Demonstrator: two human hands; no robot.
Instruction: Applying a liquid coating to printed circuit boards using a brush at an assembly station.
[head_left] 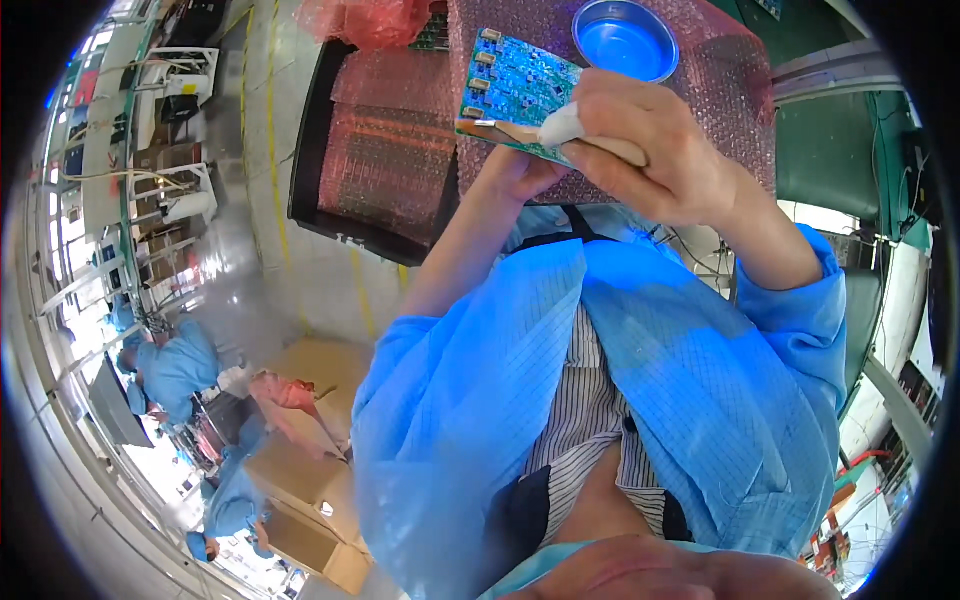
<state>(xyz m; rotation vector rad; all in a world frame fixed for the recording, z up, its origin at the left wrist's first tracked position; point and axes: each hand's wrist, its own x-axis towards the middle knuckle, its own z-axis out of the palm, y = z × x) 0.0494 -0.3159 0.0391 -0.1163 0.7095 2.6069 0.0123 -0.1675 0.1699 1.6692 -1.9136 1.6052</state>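
Observation:
A circuit board (530, 80), green-blue with a row of pale connectors along its left edge, is held up tilted above the work surface. From below, my left hand (525, 178) grips its near edge; most of those fingers are hidden behind the board. My right hand (655, 145) is closed around a slim tool (622, 150) with a cream handle and a flat, narrow front end. That front end lies along the board's near edge, by the lower left corner. A white finger cot (562, 126) covers one fingertip of this hand.
A round metal bowl (627, 42), lit blue inside, stands beyond my right hand on pink bubble wrap (730, 110). At left sits a black tray (312, 160) with boards under pink bubble wrap. Cardboard boxes (300, 470) and co-workers in blue (180, 370) are at lower left.

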